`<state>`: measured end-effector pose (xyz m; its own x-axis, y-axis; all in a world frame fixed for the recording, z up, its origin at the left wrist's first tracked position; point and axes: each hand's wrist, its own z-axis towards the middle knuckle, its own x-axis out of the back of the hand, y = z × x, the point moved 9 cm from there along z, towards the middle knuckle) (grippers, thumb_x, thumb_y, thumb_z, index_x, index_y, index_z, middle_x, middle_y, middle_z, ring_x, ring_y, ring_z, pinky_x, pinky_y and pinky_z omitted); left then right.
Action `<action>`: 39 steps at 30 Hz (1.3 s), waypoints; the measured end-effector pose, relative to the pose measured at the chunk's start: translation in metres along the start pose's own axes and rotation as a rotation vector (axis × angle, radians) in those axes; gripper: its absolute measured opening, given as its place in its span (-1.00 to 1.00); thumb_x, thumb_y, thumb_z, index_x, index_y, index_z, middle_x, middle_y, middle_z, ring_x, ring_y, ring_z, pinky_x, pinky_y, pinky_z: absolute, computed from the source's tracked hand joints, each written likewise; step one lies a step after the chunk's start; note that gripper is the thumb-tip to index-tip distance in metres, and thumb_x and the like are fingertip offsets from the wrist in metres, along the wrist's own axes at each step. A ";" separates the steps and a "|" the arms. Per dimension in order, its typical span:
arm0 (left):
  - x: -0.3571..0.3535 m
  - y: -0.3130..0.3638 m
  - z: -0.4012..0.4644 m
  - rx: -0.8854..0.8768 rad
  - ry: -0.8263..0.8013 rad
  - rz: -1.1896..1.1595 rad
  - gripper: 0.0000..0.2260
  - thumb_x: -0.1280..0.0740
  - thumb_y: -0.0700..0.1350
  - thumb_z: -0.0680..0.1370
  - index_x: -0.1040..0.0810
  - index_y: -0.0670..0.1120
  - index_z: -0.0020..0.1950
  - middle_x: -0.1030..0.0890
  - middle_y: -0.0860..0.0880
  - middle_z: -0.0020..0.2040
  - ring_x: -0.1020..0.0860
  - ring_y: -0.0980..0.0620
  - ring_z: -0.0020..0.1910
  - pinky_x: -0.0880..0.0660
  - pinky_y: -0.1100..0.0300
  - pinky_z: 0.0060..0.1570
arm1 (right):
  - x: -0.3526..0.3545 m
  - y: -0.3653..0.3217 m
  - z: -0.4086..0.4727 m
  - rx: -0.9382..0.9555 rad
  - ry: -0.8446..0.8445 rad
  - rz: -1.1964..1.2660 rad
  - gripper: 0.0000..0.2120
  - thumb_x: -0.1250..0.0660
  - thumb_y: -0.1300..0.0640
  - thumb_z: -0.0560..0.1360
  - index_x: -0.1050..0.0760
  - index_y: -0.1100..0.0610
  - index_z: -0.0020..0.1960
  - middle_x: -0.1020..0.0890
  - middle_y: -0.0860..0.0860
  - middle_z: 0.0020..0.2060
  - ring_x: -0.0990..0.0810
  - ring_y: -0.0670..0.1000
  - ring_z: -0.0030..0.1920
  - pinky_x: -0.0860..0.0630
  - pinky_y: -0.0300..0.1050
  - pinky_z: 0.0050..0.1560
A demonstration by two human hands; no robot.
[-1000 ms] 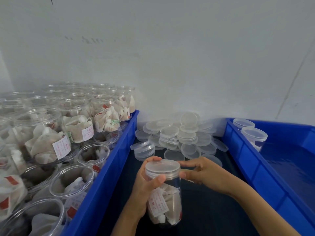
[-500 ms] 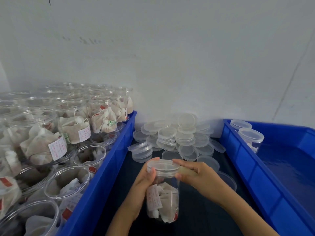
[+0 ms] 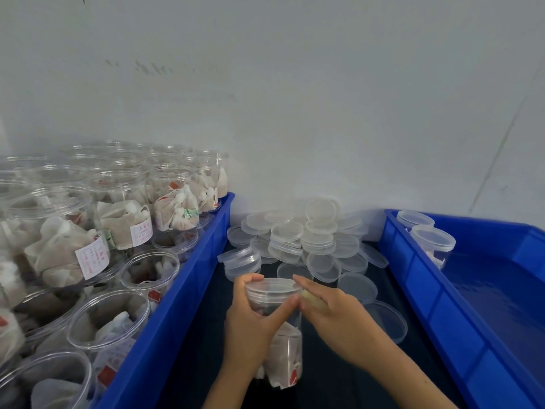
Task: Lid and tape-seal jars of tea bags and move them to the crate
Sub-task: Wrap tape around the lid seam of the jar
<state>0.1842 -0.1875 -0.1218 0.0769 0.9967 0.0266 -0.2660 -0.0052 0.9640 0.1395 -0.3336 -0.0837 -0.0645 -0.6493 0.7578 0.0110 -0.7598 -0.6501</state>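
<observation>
While both hands grip it — lidded jar (image 3: 280, 326) of tea bags (image 3: 284, 357), upright between crates.

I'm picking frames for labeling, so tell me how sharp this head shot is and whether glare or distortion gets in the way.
Head view: soft motion blur on both hands, left hand and right hand, around the jar; wide-angle bending of the blue crate edges; even lighting, faint shadows; clear loose lids blend together, mild sheen only.
</observation>
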 end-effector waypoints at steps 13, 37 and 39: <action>0.006 -0.014 0.011 0.101 -0.117 -0.222 -0.45 -0.55 -0.11 0.19 -0.51 -0.07 0.16 -0.65 -0.08 0.03 -0.67 0.03 -0.05 -0.59 0.27 -0.19 | 0.010 -0.010 0.002 0.022 -0.065 -0.276 -0.56 -0.14 -0.23 0.59 -0.24 -0.30 0.45 -0.55 -0.17 0.28 -0.54 -0.21 0.06 -0.41 -0.17 0.11; 0.006 -0.029 0.007 0.088 -0.131 -0.279 -0.27 -0.54 0.11 0.12 -0.44 -0.09 0.21 -0.66 0.03 0.03 -0.64 0.12 0.01 -0.55 0.35 -0.10 | 0.003 -0.016 -0.006 0.071 0.094 -0.129 -0.73 -0.25 -0.07 0.60 -0.49 -0.30 0.27 -0.67 -0.28 0.01 -0.62 -0.23 -0.02 -0.54 -0.27 0.03; 0.004 -0.026 0.006 0.081 -0.122 -0.279 -0.29 -0.53 0.14 0.13 -0.44 -0.06 0.22 -0.65 0.08 0.03 -0.64 0.15 0.02 -0.54 0.36 -0.11 | 0.004 -0.014 -0.003 0.060 0.094 -0.142 -0.72 -0.24 -0.05 0.61 -0.50 -0.24 0.29 -0.64 -0.24 -0.04 -0.59 -0.20 -0.10 -0.50 -0.34 -0.04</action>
<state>0.1977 -0.1836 -0.1451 0.2519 0.9436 -0.2150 -0.1411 0.2556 0.9564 0.1357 -0.3251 -0.0718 -0.1623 -0.5316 0.8313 0.0540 -0.8460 -0.5304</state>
